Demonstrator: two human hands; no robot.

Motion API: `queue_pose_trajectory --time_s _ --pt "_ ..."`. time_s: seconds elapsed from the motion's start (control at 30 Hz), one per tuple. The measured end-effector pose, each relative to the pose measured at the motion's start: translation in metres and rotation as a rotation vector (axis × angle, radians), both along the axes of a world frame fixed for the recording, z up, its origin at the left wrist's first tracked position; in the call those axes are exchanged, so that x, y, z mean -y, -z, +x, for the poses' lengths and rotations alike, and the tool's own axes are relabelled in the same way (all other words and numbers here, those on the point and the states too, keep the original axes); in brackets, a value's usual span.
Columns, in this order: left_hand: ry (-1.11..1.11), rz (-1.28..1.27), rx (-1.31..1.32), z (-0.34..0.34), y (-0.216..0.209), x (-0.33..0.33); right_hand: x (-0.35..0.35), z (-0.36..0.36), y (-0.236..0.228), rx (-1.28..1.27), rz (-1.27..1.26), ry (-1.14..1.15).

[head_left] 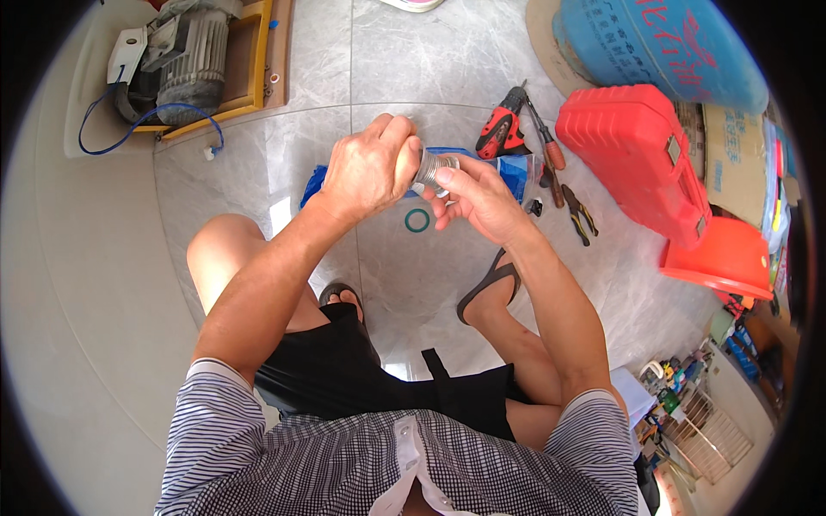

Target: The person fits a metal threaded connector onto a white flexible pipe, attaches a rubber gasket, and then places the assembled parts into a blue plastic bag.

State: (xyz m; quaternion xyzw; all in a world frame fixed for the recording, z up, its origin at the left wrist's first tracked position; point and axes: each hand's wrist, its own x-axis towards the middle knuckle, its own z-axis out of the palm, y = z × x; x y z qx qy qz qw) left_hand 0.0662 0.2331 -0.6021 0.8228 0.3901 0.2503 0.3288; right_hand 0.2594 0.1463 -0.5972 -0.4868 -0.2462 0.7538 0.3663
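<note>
Grey marble-tile floor (413,77), red tool case (632,155) nearby; left hand (370,168) and right hand (477,198) both grip threaded metal fitting (433,168), raised.

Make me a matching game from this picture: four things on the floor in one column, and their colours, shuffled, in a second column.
Things:
1. tool case
2. rubber ring
3. barrel
4. frame around the motor

Colours:
A. blue
B. yellow
C. red
D. green

Pairs: 1-C, 2-D, 3-A, 4-B
</note>
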Motion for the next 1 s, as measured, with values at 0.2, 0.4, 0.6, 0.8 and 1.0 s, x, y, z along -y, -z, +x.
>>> queue_pose_trajectory --time_s 0.2,0.4,0.6,0.8,1.0 --pt "0.014 -0.099 0.039 -0.001 0.0 -0.005 0.003 -0.002 -0.006 0.13 0.108 0.01" --pt "0.04 -0.286 0.026 -0.001 -0.001 -0.007 0.005 0.003 0.0 0.177 0.103 -0.087" --pt "0.061 -0.277 -0.035 0.001 0.004 -0.01 0.002 0.003 -0.002 0.154 0.038 -0.057" --pt "-0.234 -0.383 -0.099 0.003 0.012 -0.008 -0.002 -0.014 0.009 0.675 0.408 0.036" --pt "-0.094 -0.399 -0.235 -0.002 0.024 -0.003 -0.003 -0.01 0.005 0.872 0.57 -0.12"
